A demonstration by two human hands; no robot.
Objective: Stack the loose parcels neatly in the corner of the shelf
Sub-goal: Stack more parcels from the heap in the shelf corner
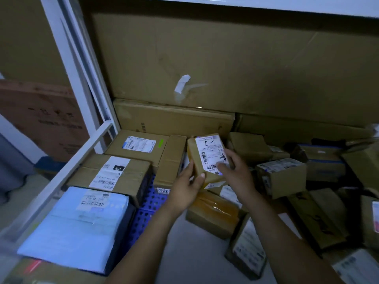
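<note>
The parcel [206, 154], label up and tilted, is held over the shelf [194, 255] at centre. The left hand [187, 187] grips its near left corner, thumb on top. The right hand [235, 171] clasps its right side, fingers [223, 167] curled onto the label. At 9 o'clock, boxes [114, 175] fill the corner. At 3 o'clock, loose parcels [281, 173] lie jumbled. At 12 o'clock stands a big carton [225, 64].

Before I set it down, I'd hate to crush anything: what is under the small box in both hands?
Under the small box, gripped by the left hand and right hand, lie a taped brown parcel and a white-labelled parcel. The hands and box hide anything directly beneath.
</note>
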